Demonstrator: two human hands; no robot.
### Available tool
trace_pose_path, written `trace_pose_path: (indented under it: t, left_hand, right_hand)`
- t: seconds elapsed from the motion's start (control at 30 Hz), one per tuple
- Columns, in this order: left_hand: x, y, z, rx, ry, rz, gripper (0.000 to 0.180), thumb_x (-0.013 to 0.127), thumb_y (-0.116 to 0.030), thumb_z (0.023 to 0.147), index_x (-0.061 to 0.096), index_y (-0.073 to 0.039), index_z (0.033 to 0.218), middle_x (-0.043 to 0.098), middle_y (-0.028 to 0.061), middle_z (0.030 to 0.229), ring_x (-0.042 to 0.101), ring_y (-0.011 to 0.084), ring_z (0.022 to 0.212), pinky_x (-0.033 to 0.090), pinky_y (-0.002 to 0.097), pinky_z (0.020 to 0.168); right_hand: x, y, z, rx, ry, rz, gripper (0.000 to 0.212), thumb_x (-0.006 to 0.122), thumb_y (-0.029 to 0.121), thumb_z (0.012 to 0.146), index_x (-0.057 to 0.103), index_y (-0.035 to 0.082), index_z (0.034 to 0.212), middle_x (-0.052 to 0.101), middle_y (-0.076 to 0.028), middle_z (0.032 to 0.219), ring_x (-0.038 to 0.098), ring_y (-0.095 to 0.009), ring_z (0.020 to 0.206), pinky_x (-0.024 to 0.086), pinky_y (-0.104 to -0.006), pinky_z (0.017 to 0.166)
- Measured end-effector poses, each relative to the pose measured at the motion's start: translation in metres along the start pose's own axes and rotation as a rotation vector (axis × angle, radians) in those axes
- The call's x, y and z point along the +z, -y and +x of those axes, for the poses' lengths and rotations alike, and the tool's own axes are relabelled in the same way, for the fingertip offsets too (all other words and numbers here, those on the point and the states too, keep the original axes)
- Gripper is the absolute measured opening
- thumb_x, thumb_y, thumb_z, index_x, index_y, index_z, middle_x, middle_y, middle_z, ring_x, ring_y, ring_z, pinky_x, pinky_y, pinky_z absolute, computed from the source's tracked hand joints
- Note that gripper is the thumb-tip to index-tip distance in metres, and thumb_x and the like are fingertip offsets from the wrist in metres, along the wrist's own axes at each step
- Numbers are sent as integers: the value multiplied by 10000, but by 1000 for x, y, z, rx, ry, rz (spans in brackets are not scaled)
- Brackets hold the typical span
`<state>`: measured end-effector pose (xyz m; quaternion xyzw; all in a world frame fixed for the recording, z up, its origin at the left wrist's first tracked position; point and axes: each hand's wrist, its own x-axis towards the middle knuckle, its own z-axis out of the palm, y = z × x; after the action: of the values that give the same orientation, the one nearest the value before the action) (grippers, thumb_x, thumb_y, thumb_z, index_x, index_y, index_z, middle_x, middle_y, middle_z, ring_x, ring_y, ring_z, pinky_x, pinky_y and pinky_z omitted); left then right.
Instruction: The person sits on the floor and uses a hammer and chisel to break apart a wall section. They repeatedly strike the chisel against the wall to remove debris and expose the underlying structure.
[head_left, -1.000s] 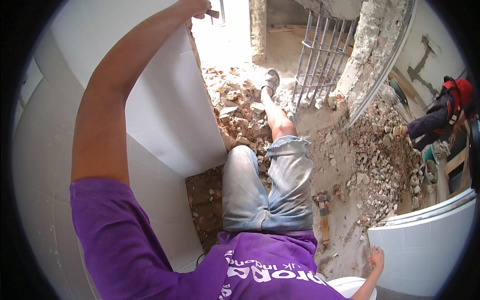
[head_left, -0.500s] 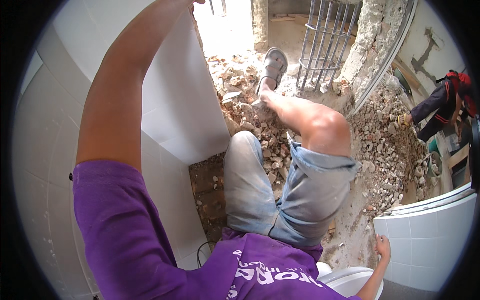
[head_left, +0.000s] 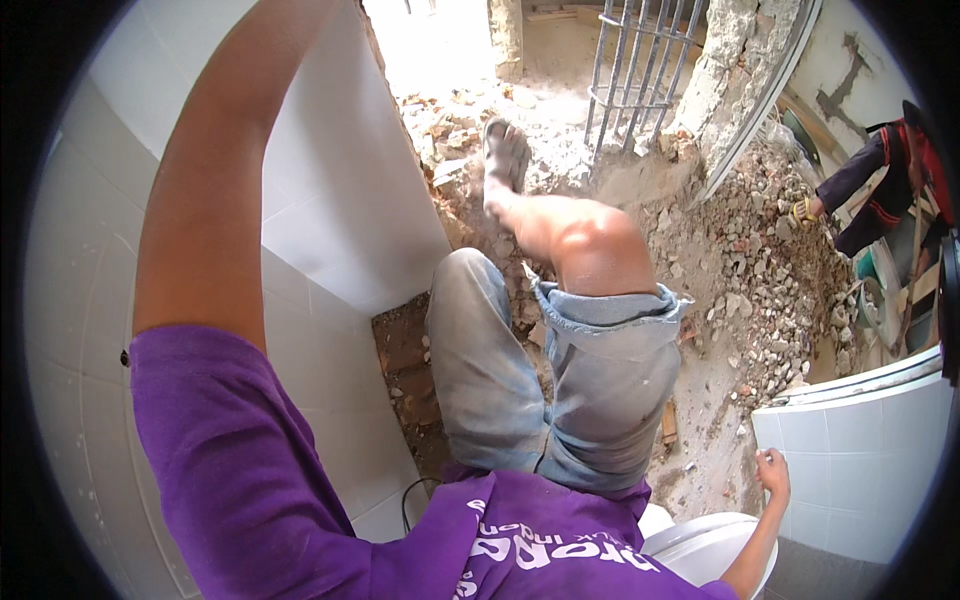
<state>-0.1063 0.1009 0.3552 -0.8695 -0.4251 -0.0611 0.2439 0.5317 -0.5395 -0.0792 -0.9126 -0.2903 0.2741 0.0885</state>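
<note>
My left arm (head_left: 205,190) reaches up past the top edge along the white tiled wall, so the hand itself is out of view. Low on the right, my right hand (head_left: 773,473) is beside the edge of a low white-tiled wall (head_left: 850,460). Its fingers are curled closed, and whatever they may hold is too small to make out. A white plastic-looking bucket or basin (head_left: 700,545) is below that forearm. My sandalled right foot (head_left: 507,158) rests among broken masonry (head_left: 450,130) at the opening.
A rebar cage (head_left: 640,80) stands by a rough broken pillar (head_left: 735,70). Rubble (head_left: 750,290) covers the ground to the right. At the far right another person (head_left: 890,170) bends in dark clothes with red, near planks and a tub (head_left: 875,305). A thin black cable (head_left: 410,495) lies at the left.
My left hand has passed out of view at the top. My right foot has shifted left in the picture, with the knee. My right hand stays by the tiled edge.
</note>
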Motion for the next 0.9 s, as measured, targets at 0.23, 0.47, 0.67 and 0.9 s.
trace_pose_path:
  t: [0.23,0.47,0.67,0.9]
  left_hand:
    - [3,-4,-3,2,-19,-31,257,540,-255,833,591,-102,1033,585,75,964,571,196,850,431,380,713]
    - [-4,-7,-11,-13,-8,-19,265,536,-263,835,588,-104,1041,582,75,975,568,195,862,426,385,724]
    - [-9,-15,-13,-12,8,-30,272,533,-270,837,586,-106,1047,580,76,985,565,195,872,423,389,732]
    - [-9,-13,-8,-27,14,-36,280,529,-279,839,583,-109,1055,577,76,997,562,195,884,418,394,742]
  right_hand:
    - [7,-56,22,-94,-37,-103,326,561,329,895,521,7,921,577,-102,595,558,-170,464,450,-322,358]
    - [4,-13,0,95,94,49,396,529,386,915,513,-8,952,569,-113,589,549,-179,443,458,-325,350]
    - [2,-28,-9,209,143,74,491,437,465,940,495,-20,989,564,-125,590,544,-194,437,459,-332,346]
    - [2,-21,23,168,22,79,427,488,429,923,500,4,965,584,-139,625,566,-196,470,485,-353,360]
